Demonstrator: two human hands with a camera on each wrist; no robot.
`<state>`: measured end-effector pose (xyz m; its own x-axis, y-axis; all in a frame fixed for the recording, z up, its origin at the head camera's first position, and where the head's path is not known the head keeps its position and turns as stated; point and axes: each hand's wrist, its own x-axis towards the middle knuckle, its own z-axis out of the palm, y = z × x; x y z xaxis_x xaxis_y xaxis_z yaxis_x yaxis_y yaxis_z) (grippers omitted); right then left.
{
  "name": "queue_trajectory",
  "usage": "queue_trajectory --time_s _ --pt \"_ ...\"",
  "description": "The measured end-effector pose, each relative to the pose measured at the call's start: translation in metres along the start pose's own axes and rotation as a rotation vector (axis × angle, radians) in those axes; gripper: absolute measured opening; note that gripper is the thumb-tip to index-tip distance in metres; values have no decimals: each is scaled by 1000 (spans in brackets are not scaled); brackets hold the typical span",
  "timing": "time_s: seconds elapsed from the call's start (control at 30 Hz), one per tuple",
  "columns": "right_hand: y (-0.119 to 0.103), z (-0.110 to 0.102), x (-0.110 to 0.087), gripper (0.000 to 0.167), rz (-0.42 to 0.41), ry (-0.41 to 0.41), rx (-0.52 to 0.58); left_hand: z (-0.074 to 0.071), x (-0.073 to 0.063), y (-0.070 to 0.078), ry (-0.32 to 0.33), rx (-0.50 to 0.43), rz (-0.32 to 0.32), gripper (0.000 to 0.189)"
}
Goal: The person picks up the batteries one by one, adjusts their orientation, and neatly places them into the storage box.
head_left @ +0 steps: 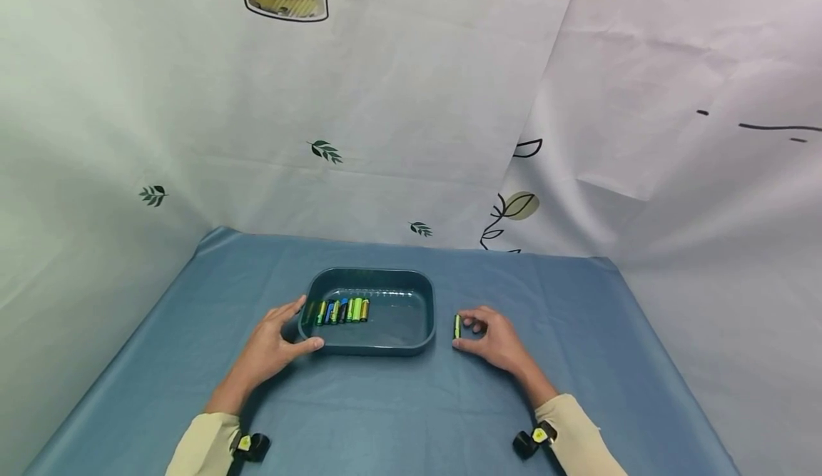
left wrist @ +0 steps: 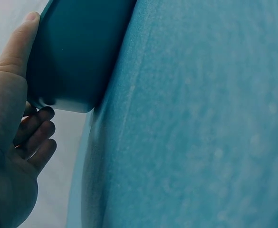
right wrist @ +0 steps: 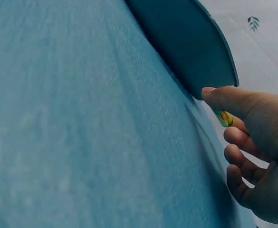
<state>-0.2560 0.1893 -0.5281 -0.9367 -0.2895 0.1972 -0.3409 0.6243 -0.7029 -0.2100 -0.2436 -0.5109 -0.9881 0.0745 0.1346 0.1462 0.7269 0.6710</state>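
A dark teal rectangular tray [head_left: 398,351] stands on the table, and a row of several batteries [head_left: 349,310] in green, yellow, blue and black lies in its left half. My left hand [head_left: 272,340] holds the tray's left end, thumb at the near corner and fingers at the far side. In the left wrist view, that thumb [left wrist: 22,42] lies along the tray's outer wall. To the right of the tray, my right hand [head_left: 491,337] pinches one green battery [head_left: 457,326] between thumb and fingers. The right wrist view shows only part of this battery [right wrist: 224,118], behind the thumb.
A blue cloth [head_left: 398,419] covers the table. White curtains [head_left: 385,90] with leaf prints rise behind it and on both sides. Each wrist wears a small black camera, seen at the left cuff [head_left: 259,447] and the right cuff [head_left: 524,445].
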Motion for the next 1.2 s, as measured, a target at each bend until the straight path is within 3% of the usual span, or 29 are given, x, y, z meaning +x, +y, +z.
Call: queue_trajectory --time_s 0.33,0.83,1.2 --pt "-17 -3 7 48 -19 59 14 0 0 1 -8 1 -8 102" --pt "-52 -15 26 51 -8 63 44 0 0 -1 5 9 7 100" --pt "-70 -8 39 50 -33 56 60 0 0 -1 6 6 6 100"
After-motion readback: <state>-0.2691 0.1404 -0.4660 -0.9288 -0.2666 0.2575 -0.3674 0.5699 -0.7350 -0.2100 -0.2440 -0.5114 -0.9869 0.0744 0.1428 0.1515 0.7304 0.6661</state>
